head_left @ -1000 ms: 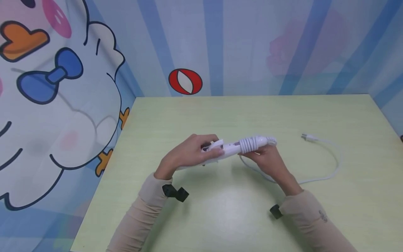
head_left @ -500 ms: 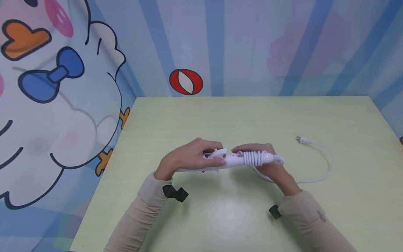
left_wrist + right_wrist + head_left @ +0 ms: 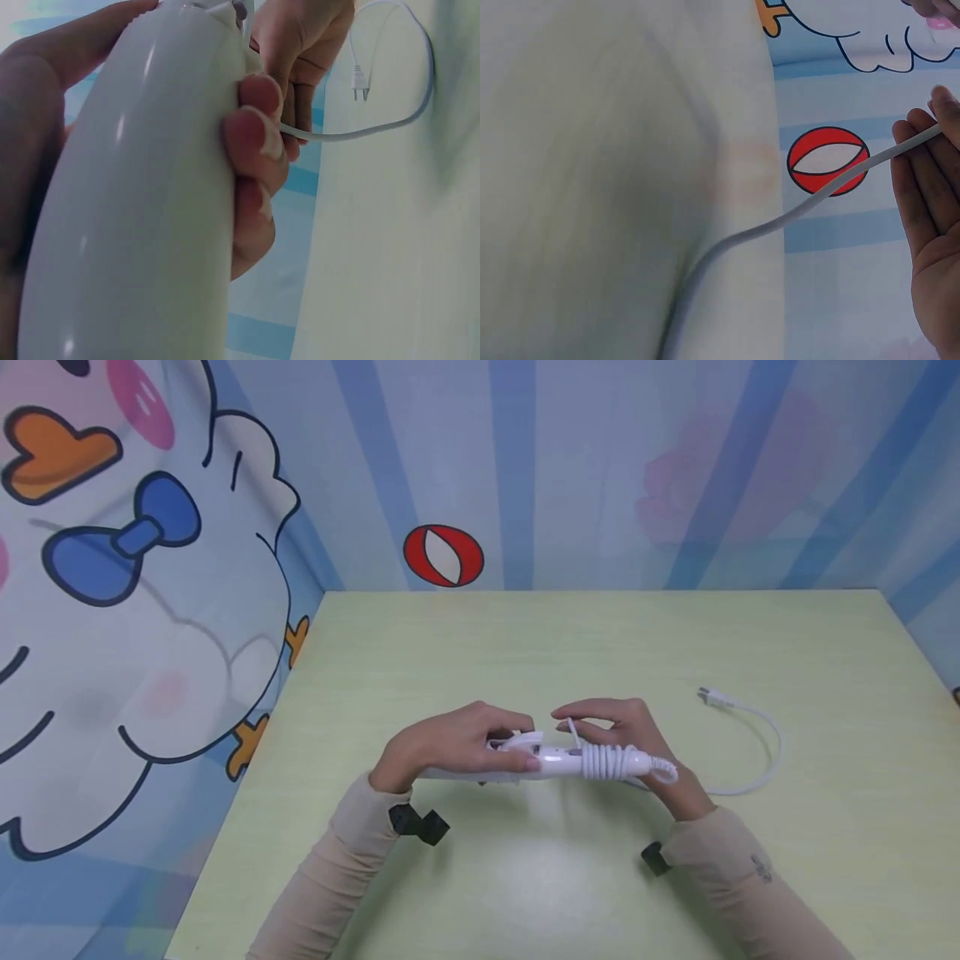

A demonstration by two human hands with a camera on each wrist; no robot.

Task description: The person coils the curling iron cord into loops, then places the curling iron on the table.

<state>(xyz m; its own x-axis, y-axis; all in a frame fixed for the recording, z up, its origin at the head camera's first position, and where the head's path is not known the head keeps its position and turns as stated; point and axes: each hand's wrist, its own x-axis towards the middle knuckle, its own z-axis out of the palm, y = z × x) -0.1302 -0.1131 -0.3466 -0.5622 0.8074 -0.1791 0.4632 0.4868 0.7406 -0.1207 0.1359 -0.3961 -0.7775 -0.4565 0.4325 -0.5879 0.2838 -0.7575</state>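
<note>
My left hand (image 3: 457, 739) grips a white corded appliance that looks like a curling iron (image 3: 557, 762), held level above the table. In the left wrist view my fingers curl round its wide, smooth white body (image 3: 142, 180). White power cord (image 3: 609, 762) is wound in several tight turns round the handle at the right end. Just beyond those turns, my right hand (image 3: 626, 722) pinches a stretch of the cord between thumb and fingers. In the right wrist view the cord (image 3: 780, 220) runs from the thumb down across the view.
The cord's loose end loops over the pale table (image 3: 555, 877) to a two-prong plug (image 3: 716, 697) lying right of my right hand. A wall with blue stripes (image 3: 512, 477) and cartoon prints stands behind and to the left.
The curling iron has come down and nearer, and sits more level. My right hand has moved from under the handle to its far side, lifting the cord. The plug has slid slightly left.
</note>
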